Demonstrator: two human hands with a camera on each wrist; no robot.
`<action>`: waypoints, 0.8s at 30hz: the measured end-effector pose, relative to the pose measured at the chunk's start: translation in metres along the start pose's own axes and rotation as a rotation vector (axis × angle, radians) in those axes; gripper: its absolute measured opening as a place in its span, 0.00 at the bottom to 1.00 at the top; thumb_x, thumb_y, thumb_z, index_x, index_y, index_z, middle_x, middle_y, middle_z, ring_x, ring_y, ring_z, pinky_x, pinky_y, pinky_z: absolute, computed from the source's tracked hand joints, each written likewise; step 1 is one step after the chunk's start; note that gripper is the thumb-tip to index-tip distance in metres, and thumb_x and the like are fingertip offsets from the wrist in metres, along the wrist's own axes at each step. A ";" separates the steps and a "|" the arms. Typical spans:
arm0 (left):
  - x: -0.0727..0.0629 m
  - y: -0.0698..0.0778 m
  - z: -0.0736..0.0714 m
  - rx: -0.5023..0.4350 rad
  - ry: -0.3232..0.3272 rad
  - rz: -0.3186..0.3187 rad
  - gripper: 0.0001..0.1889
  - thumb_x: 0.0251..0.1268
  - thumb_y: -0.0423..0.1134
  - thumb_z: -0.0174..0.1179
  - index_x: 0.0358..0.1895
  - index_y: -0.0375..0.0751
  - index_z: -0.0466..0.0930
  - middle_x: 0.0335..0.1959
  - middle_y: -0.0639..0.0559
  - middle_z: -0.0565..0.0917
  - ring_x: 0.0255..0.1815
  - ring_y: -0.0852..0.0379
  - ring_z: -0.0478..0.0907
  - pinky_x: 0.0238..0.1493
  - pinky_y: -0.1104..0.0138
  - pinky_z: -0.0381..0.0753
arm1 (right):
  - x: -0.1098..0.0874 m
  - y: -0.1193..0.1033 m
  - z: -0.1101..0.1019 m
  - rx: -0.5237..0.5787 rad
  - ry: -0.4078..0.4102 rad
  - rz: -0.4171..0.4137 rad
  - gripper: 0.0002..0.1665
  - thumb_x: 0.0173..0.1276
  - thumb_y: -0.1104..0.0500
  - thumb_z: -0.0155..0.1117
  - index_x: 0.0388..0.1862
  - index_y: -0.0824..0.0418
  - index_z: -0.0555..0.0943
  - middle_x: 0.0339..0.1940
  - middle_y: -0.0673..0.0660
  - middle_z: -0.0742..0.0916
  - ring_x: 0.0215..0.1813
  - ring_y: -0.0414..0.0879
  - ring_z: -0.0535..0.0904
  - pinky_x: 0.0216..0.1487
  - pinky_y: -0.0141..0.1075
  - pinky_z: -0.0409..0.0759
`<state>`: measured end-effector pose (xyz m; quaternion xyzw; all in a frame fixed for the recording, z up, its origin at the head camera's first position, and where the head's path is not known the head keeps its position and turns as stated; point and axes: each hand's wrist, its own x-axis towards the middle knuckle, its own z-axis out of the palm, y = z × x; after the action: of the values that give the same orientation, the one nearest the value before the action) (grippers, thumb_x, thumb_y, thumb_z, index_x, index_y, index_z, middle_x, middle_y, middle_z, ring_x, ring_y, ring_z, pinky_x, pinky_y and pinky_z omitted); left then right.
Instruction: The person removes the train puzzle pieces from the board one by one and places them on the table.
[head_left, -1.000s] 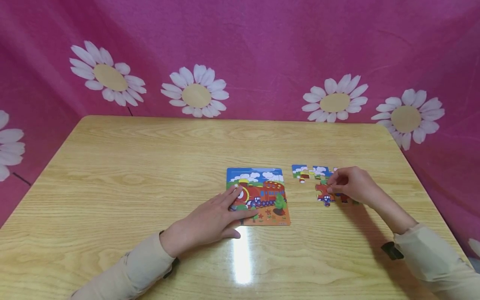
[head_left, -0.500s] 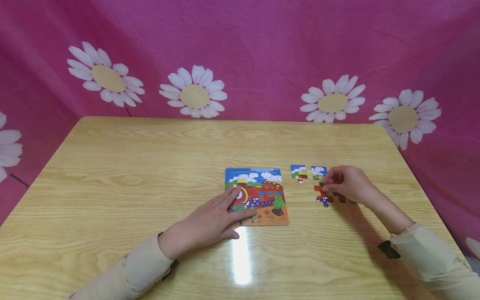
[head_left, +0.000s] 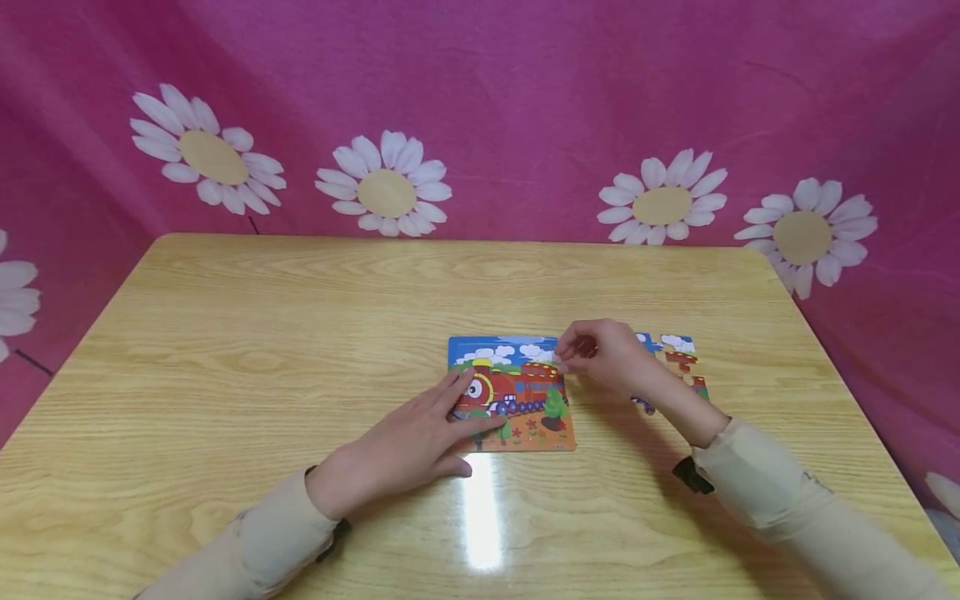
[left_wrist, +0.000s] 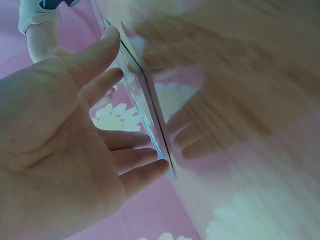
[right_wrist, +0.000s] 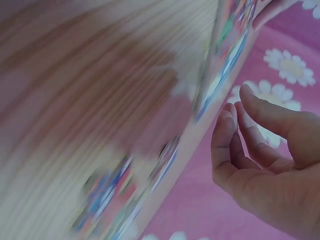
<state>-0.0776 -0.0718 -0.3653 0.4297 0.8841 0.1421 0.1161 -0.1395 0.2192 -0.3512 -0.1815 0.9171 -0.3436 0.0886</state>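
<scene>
A train jigsaw puzzle board lies flat on the table, its picture showing a red engine under a blue sky. My left hand rests spread over its left part. In the left wrist view, the extended fingertips meet the board, seen edge-on. My right hand is at the board's upper right edge, fingers bent and thumb toward them. The right wrist view shows a gap between thumb and fingertips, and nothing is visible in it. Loose jigsaw pieces lie right of the board, partly hidden behind the right hand and forearm.
The wooden table carries the board and pieces, with a bright reflection just in front of the board. A pink cloth with daisies hangs behind the table's far edge.
My right hand has moved left from the loose pieces to the board's right edge, uncovering the pieces farther right. My left hand stays on the board.
</scene>
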 end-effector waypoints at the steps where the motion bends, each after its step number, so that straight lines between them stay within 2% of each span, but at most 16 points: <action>1: -0.002 -0.001 -0.001 -0.009 -0.003 -0.011 0.31 0.68 0.51 0.61 0.73 0.55 0.67 0.76 0.29 0.51 0.77 0.34 0.47 0.71 0.48 0.59 | 0.004 -0.004 0.004 0.018 -0.013 -0.002 0.03 0.62 0.70 0.69 0.34 0.66 0.84 0.30 0.54 0.86 0.34 0.46 0.81 0.38 0.37 0.80; 6: -0.010 -0.006 -0.002 -0.039 0.005 -0.043 0.32 0.67 0.51 0.61 0.74 0.57 0.65 0.76 0.30 0.51 0.76 0.33 0.48 0.70 0.47 0.59 | 0.019 -0.023 0.026 0.054 -0.072 -0.008 0.05 0.63 0.69 0.69 0.37 0.66 0.84 0.32 0.54 0.87 0.35 0.45 0.83 0.40 0.38 0.82; 12: -0.015 -0.009 -0.002 -0.042 0.034 -0.035 0.32 0.66 0.52 0.62 0.73 0.54 0.66 0.75 0.28 0.51 0.76 0.33 0.48 0.70 0.46 0.59 | 0.033 -0.040 0.046 0.045 -0.106 -0.003 0.06 0.63 0.68 0.70 0.39 0.66 0.85 0.33 0.53 0.87 0.35 0.43 0.82 0.41 0.36 0.81; 20: -0.017 -0.008 -0.003 -0.062 0.024 -0.042 0.32 0.67 0.51 0.61 0.73 0.53 0.67 0.76 0.28 0.51 0.76 0.34 0.48 0.70 0.45 0.58 | 0.039 -0.048 0.055 0.059 -0.123 -0.016 0.04 0.62 0.67 0.70 0.37 0.66 0.86 0.29 0.53 0.87 0.32 0.41 0.82 0.36 0.33 0.80; 24: -0.017 -0.008 -0.003 -0.071 0.021 -0.043 0.32 0.67 0.51 0.61 0.73 0.54 0.67 0.76 0.29 0.51 0.76 0.34 0.49 0.69 0.45 0.59 | 0.041 -0.049 0.057 0.052 -0.125 0.018 0.05 0.61 0.65 0.72 0.37 0.64 0.87 0.29 0.51 0.87 0.32 0.40 0.81 0.38 0.33 0.79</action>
<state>-0.0740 -0.0910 -0.3643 0.4047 0.8888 0.1751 0.1251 -0.1473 0.1352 -0.3627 -0.1918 0.9022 -0.3546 0.1535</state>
